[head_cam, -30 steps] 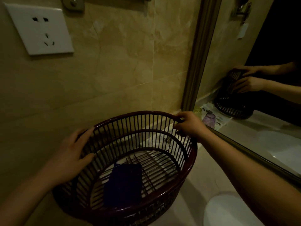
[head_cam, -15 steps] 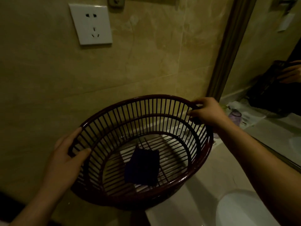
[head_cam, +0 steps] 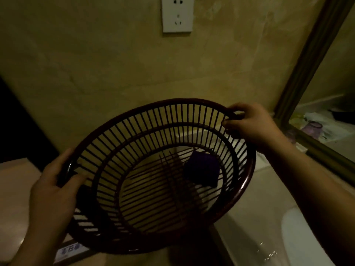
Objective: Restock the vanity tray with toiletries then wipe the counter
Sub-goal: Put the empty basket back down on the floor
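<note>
I hold a round dark red slatted basket (head_cam: 172, 123) in the air, tilted, partly past the left end of the pale counter (head_cam: 269, 192). My left hand (head_cam: 53, 191) grips its near left rim. My right hand (head_cam: 251, 125) grips the far right rim. A dark blue folded cloth (head_cam: 202, 169) lies inside, at the right of the basket's floor.
A tiled wall with a white socket (head_cam: 176, 14) stands straight ahead. A framed mirror (head_cam: 311, 62) runs along the right, with a purple cup (head_cam: 312, 129) and packets reflected in it. A white basin edge (head_cam: 299, 233) shows at lower right. The floor is visible at lower left.
The basket has swung left and off the counter's end, still in both hands. The blue cloth slid from the left of the basket floor to the right. My view turned left.
</note>
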Tool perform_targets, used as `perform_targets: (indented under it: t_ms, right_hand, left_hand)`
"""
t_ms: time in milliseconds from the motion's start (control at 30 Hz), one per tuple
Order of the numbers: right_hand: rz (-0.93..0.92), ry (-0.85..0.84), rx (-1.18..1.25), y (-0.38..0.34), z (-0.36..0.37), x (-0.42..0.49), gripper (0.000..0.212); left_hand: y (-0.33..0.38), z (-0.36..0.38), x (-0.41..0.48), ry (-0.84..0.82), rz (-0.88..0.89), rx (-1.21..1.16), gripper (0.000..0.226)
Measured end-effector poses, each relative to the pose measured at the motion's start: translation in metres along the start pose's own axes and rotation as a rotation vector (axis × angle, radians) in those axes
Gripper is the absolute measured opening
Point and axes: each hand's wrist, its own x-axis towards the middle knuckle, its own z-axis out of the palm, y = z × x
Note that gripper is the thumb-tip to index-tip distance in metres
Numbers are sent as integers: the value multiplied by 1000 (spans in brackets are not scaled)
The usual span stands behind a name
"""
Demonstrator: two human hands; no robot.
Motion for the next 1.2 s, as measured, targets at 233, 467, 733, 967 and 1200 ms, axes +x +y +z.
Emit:
perform_targets:
  t_ms: [233, 467, 733, 967, 1200]
  right_hand:
    - [22, -11, -109, -14, 102, -35, 32]
    - [85, -49, -217, 32, 197, -56, 29]
    - [238, -163, -272, 150, 294, -65, 33]
    - [430, -225, -329, 264, 352, -56, 34]
    - [553, -260, -368, 406, 442, -51, 41]
  left_hand:
    - [-73, -80, -4, 6, 0, 120, 60]
    - [-155, -111, -5, -148, -211, 337, 71]
    - [-251, -67, -35, -290, -508, 248, 46]
    - [-349, -7, -56, -207, -672, 230, 46]
    - [-491, 52, -94, -122, -886, 169, 48]
